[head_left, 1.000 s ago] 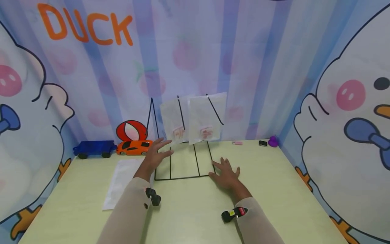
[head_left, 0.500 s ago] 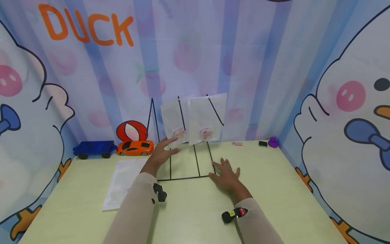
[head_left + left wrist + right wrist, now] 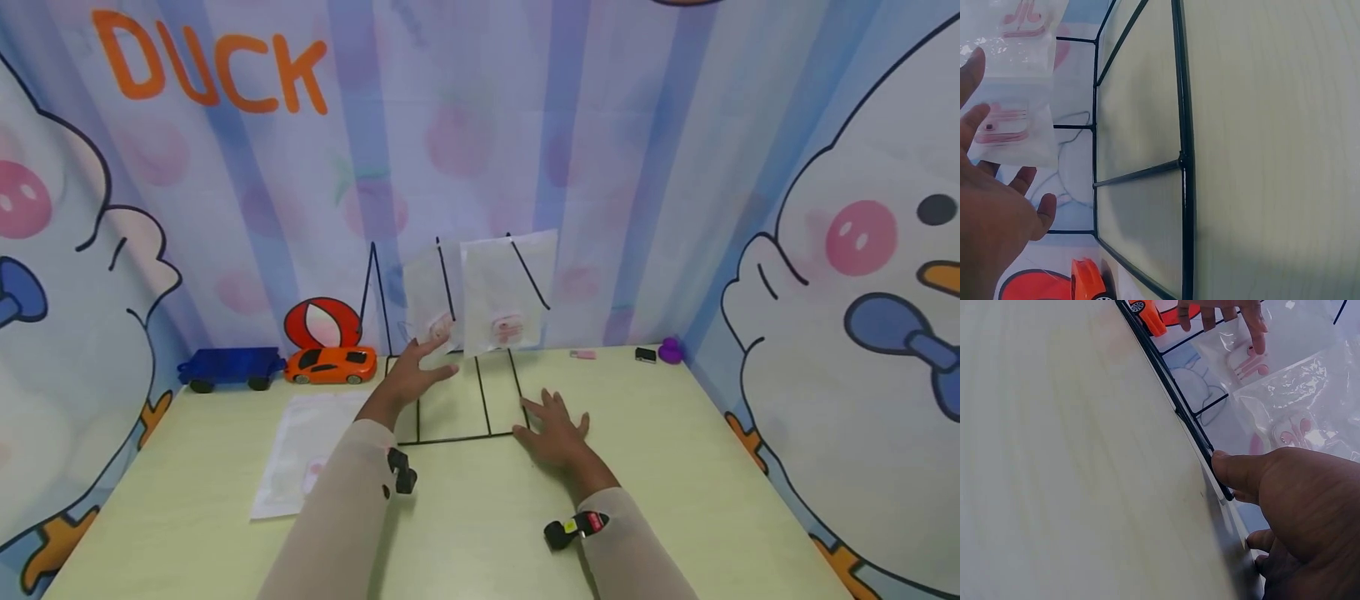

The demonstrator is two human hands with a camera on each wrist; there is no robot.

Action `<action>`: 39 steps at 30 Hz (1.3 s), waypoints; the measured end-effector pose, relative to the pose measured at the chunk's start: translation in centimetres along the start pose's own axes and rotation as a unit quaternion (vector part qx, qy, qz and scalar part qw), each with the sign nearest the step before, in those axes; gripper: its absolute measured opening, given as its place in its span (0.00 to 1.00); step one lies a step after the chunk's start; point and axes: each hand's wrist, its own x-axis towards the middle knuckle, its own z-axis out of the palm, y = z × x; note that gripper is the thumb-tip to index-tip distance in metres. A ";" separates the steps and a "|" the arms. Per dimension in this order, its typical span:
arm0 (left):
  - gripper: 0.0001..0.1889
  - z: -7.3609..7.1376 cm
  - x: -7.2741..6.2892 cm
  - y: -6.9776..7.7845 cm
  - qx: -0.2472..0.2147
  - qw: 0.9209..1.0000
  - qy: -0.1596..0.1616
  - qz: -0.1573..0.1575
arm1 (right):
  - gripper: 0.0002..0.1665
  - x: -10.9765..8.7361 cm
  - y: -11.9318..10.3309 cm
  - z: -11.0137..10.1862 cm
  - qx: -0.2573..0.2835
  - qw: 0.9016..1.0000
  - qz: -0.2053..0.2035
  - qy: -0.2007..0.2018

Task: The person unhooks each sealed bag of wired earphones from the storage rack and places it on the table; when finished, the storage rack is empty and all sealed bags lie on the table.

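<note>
A black wire rack stands at the back of the table, its upright hooks carrying two clear-and-white bags. Each contains pink earphones. My left hand, fingers spread, reaches the left bag; a fingertip overlaps the earphone pack low on it. In the left wrist view that bag hangs right by the fingers. The right bag hangs beside it, untouched. At the rack's front right corner my right hand holds the wire between thumb and forefinger; the right wrist view shows the thumb against the bar.
Another white bag lies flat left of the rack, partly behind my left sleeve. Along the back are a blue toy wagon, an orange toy car, a small pink item, a small black item and a purple toy.
My left hand has moved right and reached the left bag, whose left edge has shifted rightward. The right hand stays at the rack's corner.
</note>
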 end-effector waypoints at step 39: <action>0.18 1.5 -4.4 -2.1 0.013 0.948 0.253 0.191 | 0.37 0.2 0.3 0.2 -0.001 1.000 -0.003 0.005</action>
